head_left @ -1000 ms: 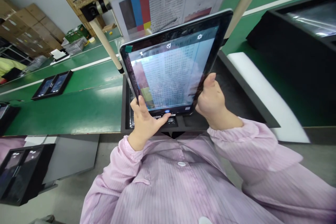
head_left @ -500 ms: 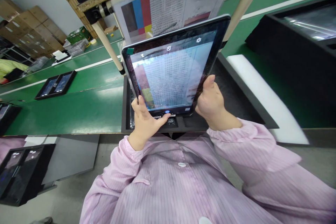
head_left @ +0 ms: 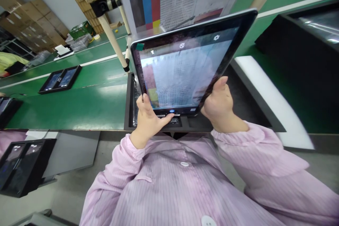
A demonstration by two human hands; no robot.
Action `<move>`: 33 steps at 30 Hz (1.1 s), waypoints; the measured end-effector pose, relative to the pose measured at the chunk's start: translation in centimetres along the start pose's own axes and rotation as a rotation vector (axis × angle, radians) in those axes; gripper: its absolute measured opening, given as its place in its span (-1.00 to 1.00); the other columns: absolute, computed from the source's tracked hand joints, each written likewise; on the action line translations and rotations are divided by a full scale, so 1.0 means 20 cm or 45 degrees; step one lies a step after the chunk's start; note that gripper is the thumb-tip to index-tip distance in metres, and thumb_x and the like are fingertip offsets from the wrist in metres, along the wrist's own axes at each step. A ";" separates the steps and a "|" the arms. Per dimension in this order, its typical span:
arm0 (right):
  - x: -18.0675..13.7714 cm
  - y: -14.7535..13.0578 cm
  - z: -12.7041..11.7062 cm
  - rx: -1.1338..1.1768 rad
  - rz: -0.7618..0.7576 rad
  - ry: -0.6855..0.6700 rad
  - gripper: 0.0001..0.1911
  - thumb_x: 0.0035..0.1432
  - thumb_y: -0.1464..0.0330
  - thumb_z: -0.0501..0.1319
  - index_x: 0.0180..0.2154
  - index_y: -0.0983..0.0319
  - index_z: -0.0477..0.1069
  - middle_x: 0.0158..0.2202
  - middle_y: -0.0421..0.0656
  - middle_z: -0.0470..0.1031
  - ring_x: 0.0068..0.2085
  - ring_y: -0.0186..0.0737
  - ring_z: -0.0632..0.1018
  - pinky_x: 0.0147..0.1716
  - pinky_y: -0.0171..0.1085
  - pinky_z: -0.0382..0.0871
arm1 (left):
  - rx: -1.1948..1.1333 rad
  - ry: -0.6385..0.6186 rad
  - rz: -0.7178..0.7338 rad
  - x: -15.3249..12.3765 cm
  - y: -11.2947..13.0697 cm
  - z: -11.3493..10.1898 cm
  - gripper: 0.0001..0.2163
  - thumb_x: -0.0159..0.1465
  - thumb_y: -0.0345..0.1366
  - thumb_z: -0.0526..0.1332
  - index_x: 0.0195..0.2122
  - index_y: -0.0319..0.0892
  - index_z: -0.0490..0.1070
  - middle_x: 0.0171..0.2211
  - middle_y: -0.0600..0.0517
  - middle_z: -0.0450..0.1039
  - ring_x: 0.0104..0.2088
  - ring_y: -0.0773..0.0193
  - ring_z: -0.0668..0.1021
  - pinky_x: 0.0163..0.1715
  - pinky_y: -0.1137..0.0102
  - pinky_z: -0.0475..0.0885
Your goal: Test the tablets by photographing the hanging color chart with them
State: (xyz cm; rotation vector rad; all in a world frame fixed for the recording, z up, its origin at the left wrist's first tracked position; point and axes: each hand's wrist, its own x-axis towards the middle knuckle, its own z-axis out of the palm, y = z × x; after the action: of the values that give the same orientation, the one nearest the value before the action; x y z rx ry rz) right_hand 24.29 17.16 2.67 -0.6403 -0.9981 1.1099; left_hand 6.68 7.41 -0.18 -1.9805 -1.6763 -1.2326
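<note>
A tablet [head_left: 182, 70] is held up and tilted in front of me, its screen lit with a camera picture of a printed chart. My left hand [head_left: 148, 120] grips its lower left corner, the thumb along the bottom edge near the blue button. On the right edge, low down, my right hand [head_left: 218, 104] holds it with the thumb raised; those fingers are partly hidden behind the tablet. Behind the tablet hangs the printed chart [head_left: 180, 1] with colour blocks and rows of text. Below lies a black foam tray [head_left: 254, 102], partly covered by the tablet.
A white foam strip [head_left: 272, 99] lies right of the tray, beside a large black foam box [head_left: 299, 56]. Pale posts [head_left: 113, 42] carry a shelf. Framed devices [head_left: 60, 79] lie on the green bench [head_left: 66, 113]. Cartons [head_left: 34, 21] are stacked at the back left.
The tablet appears larger, and its top right corner is farther right and higher. Both hands keep their grip. The whole view has shifted slightly.
</note>
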 end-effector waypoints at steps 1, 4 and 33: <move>0.00 0.00 0.00 -0.010 -0.007 0.014 -0.25 0.02 -0.34 0.19 -0.50 0.26 0.38 -0.37 -0.06 0.52 -0.19 -0.09 0.62 -0.25 -0.21 0.61 | 0.000 -0.013 0.005 0.00 0.00 0.00 0.26 0.08 0.11 0.44 0.42 -0.08 -0.62 0.29 -0.49 -0.01 0.27 -0.20 0.36 0.09 -0.12 0.44; 0.00 0.00 0.01 -0.022 -0.065 0.051 -0.27 0.03 -0.33 0.20 -0.42 0.26 0.46 -0.34 -0.06 0.53 -0.19 -0.09 0.62 -0.24 -0.20 0.62 | 0.000 -0.052 -0.015 0.00 0.01 -0.01 0.27 0.11 0.08 0.44 0.41 -0.08 -0.69 0.34 -0.53 -0.07 0.31 -0.23 0.31 0.11 -0.12 0.43; 0.01 0.02 0.00 0.064 -0.183 -0.017 -0.31 0.17 -0.21 0.19 -0.42 0.33 0.50 -0.04 -0.06 0.54 0.08 -0.11 0.55 0.17 -0.19 0.46 | -0.048 -0.115 -0.078 0.02 0.03 -0.02 0.33 0.10 0.02 0.47 0.38 -0.09 -0.79 0.41 -0.55 -0.30 0.35 -0.31 0.23 0.17 -0.07 0.40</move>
State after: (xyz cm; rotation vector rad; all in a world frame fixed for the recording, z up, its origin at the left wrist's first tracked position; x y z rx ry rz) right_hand 24.18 17.44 2.34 -0.5129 -1.0085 1.0104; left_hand 6.99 7.30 0.54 -2.0499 -1.7811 -1.2216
